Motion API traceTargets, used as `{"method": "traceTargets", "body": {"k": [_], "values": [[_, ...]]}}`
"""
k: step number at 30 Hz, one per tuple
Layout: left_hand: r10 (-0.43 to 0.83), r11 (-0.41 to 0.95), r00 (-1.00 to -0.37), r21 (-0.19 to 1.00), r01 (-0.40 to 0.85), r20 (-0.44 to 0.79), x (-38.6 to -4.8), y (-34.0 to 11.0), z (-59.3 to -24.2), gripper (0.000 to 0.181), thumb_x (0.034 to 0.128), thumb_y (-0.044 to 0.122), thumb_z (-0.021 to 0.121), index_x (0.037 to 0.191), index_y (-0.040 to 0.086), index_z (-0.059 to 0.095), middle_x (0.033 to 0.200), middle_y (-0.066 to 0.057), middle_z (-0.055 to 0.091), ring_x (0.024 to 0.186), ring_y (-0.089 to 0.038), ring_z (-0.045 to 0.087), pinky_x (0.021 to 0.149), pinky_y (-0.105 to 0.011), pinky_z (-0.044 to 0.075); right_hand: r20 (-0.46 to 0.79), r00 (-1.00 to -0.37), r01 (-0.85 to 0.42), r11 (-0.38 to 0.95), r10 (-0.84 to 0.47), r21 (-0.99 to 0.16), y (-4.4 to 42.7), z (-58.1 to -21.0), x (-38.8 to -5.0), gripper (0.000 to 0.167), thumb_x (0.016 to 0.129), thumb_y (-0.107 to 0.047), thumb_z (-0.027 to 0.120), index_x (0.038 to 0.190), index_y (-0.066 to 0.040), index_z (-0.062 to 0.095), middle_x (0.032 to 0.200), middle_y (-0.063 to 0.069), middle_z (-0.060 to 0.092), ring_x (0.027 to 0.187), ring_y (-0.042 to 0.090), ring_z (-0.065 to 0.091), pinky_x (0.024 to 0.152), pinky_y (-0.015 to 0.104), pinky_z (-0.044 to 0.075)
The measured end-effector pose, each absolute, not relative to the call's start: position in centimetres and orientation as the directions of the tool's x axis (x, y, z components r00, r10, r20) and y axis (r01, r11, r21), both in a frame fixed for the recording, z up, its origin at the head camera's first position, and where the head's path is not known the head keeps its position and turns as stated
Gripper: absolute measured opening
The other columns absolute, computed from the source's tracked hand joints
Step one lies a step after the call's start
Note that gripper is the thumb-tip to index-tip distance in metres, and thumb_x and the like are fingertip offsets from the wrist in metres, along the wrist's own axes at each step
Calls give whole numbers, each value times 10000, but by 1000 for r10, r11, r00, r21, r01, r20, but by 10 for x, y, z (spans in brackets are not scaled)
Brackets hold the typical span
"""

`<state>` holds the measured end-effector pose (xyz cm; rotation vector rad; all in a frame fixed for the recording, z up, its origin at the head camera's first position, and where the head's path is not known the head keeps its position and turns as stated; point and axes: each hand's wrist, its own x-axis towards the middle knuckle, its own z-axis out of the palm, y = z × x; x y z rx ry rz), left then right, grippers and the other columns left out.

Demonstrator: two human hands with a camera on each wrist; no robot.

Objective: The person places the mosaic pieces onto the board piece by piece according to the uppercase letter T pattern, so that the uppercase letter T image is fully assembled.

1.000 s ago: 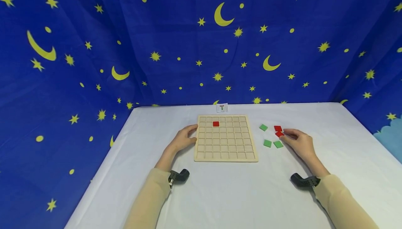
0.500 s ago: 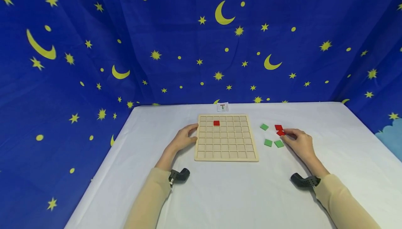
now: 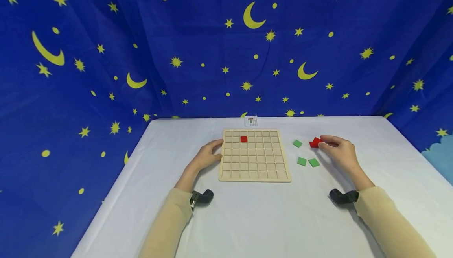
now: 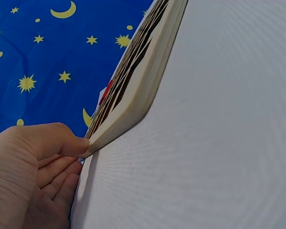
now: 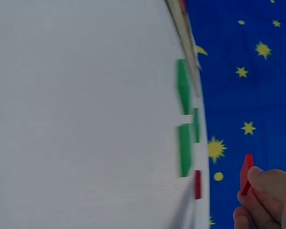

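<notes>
My right hand [image 3: 341,152] pinches a red square tile [image 5: 245,175] between thumb and fingers, lifted above the table. Behind it in the head view, another red tile [image 3: 312,145] lies partly covered. Three green tiles [image 3: 301,161] lie nearby on the cloth, left of my right hand. A wooden grid board [image 3: 255,179] lies flat in the middle, with one red tile [image 3: 243,139] in a cell of its second row from the back. At the board's left edge, my left hand [image 3: 204,156] rests thumb and fingertips against the rim; the left wrist view shows the thumb [image 4: 69,144] touching it.
A small card [image 3: 251,121] printed with a red and green T pattern on a grid lies behind the board. White cloth [image 3: 269,218] covers the table. A blue curtain [image 3: 212,45] with moons and stars hangs around the back and sides.
My right hand has picked a red tile up off the table and raised it slightly away from me, over the other red tile. My left hand and the board stay put.
</notes>
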<state>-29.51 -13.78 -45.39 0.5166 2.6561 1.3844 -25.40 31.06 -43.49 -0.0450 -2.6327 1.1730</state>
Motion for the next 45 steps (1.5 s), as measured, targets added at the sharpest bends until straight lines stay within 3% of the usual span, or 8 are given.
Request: {"method": "traceTargets", "body": {"k": [7,14,18,21,25,27,34,45], "values": [[349,523,-934,811,263,78,-293,-139,-453,598,834,-18,628,1395,-17,419,1405,-178,435,1311,-303,379,1100,-388,291,237,-967,-104,696,97,-710,310,-421,-263,474,891,-349,648,1214,-3,626,1181,198,618,1088,370,567,886,451,451],[345,520,-935,813,261,80,-293,-139,-454,598,833,-20,626,1393,-21,418,1400,-182,438,1306,-310,384,1099,-394,293,189,-976,-68,676,107,-734,301,-423,-275,465,868,-366,670,1210,-52,639,1174,141,638,1099,313,575,765,494,526],[342,526,-936,809,262,81,-294,-139,-454,595,837,-14,626,1394,-19,418,1399,-178,440,1305,-306,387,1099,-391,294,176,-981,-80,659,80,-748,293,-425,-281,458,872,-346,669,1216,-47,633,1171,158,635,1081,313,582,776,466,540],[345,524,-936,811,259,76,-293,-139,-454,596,837,-16,627,1395,-22,416,1403,-181,435,1305,-304,387,1099,-385,295,166,-985,-100,651,41,-752,288,-426,-284,466,885,-321,660,1233,-14,613,1185,201,616,1077,341,578,818,316,540],[347,527,-935,809,260,75,-292,-139,-453,597,836,-17,625,1393,-31,412,1402,-188,434,1304,-309,388,1100,-386,293,150,-988,-98,642,26,-761,279,-427,-289,461,882,-319,667,1236,-29,618,1190,182,620,1068,314,589,686,117,496],[344,529,-936,807,262,78,-292,-139,-452,597,836,-15,625,1393,-31,412,1401,-189,434,1304,-309,388,1100,-388,292,148,-989,-106,635,14,-765,273,-428,-293,452,885,-309,665,1239,-34,617,1194,177,619,1061,307,589,680,142,501],[342,528,-937,809,260,78,-294,-139,-453,598,834,-18,628,1393,-26,415,1404,-186,431,1307,-307,384,1099,-385,295,148,-988,-142,574,-36,-806,248,-431,-309,432,883,-279,673,1233,-31,620,1199,155,622,1079,298,587,891,425,502],[342,527,-936,808,263,81,-296,-137,-456,598,828,-21,634,1389,-23,424,1400,-181,438,1306,-303,386,1096,-385,301,166,-979,-205,486,-123,-850,195,-429,-327,380,872,-202,682,1214,-42,639,1183,111,638,1090,260,591,916,409,493]]}}
